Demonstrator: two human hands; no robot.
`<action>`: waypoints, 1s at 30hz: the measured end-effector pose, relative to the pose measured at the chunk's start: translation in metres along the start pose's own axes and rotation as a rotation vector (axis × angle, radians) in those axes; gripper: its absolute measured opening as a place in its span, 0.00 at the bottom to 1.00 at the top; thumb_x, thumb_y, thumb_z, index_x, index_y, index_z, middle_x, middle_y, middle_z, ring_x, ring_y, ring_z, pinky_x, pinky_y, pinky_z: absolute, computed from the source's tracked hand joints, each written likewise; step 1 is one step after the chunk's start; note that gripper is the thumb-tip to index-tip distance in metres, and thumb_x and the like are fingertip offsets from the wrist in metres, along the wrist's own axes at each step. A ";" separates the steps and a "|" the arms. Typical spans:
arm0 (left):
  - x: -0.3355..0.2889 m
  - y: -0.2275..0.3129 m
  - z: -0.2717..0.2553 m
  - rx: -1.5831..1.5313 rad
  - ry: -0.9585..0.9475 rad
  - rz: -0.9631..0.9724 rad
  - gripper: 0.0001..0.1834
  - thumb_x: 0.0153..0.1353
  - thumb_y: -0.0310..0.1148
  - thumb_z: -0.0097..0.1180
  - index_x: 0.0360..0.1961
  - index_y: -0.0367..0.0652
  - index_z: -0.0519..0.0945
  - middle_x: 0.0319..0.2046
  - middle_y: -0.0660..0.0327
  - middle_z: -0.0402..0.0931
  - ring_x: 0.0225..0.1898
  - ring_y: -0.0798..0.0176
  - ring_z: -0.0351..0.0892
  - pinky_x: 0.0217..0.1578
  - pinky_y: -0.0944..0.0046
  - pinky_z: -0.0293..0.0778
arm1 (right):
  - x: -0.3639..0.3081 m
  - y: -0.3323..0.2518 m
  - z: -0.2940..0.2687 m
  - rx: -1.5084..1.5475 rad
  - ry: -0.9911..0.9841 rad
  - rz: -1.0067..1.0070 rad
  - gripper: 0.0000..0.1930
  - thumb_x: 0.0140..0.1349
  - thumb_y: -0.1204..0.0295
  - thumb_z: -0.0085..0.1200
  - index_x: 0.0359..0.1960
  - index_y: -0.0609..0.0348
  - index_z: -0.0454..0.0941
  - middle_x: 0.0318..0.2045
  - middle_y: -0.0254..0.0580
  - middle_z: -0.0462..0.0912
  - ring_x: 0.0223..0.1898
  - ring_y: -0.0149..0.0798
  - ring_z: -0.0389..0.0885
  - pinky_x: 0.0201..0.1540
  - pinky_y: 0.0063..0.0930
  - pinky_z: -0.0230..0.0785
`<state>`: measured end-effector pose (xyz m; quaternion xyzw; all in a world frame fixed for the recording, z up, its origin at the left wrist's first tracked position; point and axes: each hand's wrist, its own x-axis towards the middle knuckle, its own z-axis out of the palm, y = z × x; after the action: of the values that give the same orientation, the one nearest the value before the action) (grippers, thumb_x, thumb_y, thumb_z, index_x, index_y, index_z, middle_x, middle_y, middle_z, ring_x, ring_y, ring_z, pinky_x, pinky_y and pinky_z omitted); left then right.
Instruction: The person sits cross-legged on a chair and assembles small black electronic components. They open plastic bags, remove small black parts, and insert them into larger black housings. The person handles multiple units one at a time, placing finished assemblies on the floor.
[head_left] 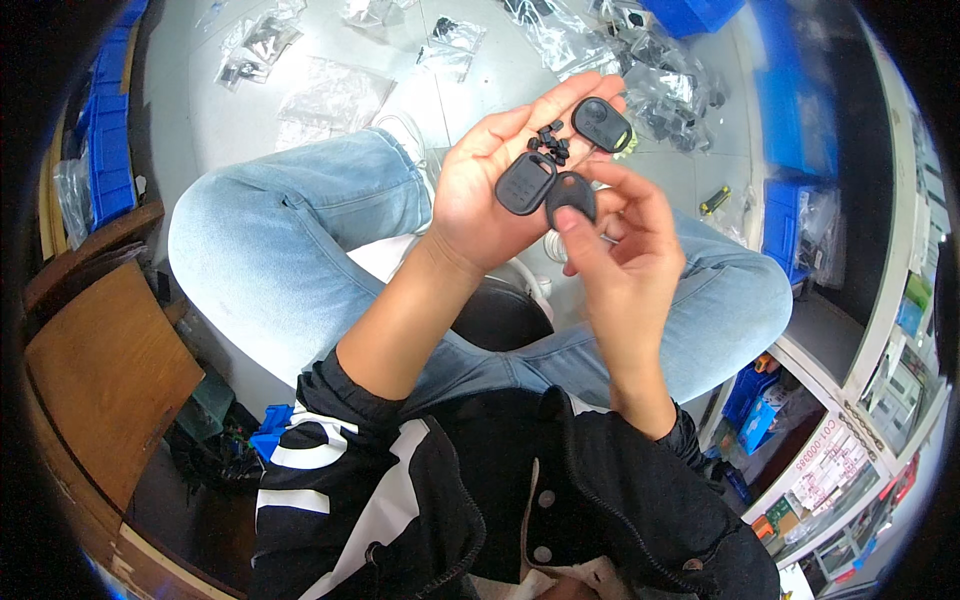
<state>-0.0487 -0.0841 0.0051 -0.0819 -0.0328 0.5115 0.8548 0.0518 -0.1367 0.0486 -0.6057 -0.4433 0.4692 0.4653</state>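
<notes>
My left hand [470, 200] is turned palm up in front of my lap, bearing several small black things. One rounded black key fob [600, 124] with a slot at one end lies across its fingers. A second black key fob [526, 184] rests on the palm. Between them sits a little heap of small black pieces [550, 145], too small to name. My right hand [635, 240] comes in from the right, its thumb pressing a third, teardrop-shaped black key fob [572, 200] with a hole in it. That fob is beside the second one, over the palm's edge.
Clear plastic bags, some with black parts, lie on the pale floor [440, 110]. My jeans-clad legs are folded around a dark round seat [503, 315]. Blue bins [785, 228] and a shelf stand right; a wooden board [110, 370] leans at left.
</notes>
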 end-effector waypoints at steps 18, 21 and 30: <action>-0.001 -0.005 -0.005 0.380 0.025 0.145 0.28 0.62 0.34 0.29 0.63 0.33 0.50 0.64 0.51 0.48 0.66 0.57 0.45 0.65 0.61 0.41 | -0.005 0.002 0.019 0.071 -0.028 -0.038 0.10 0.47 0.86 0.57 0.29 0.62 0.71 0.40 0.36 0.71 0.35 0.23 0.70 0.30 0.12 0.65; -0.001 -0.005 -0.005 0.365 0.031 0.141 0.27 0.63 0.35 0.29 0.62 0.34 0.50 0.64 0.51 0.47 0.66 0.58 0.45 0.65 0.62 0.42 | -0.005 0.000 0.022 0.125 0.015 -0.017 0.11 0.44 0.85 0.59 0.29 0.61 0.71 0.37 0.35 0.71 0.31 0.24 0.71 0.29 0.15 0.69; 0.000 -0.002 -0.004 0.327 0.045 0.145 0.26 0.64 0.34 0.30 0.62 0.34 0.51 0.63 0.51 0.49 0.65 0.57 0.48 0.65 0.61 0.45 | 0.000 0.004 0.008 0.154 -0.062 0.008 0.17 0.47 0.86 0.56 0.41 0.66 0.71 0.36 0.41 0.75 0.41 0.30 0.75 0.37 0.20 0.71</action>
<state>-0.0464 -0.0853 0.0016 0.0448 0.0759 0.5683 0.8181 0.0441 -0.1366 0.0432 -0.5549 -0.4178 0.5224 0.4947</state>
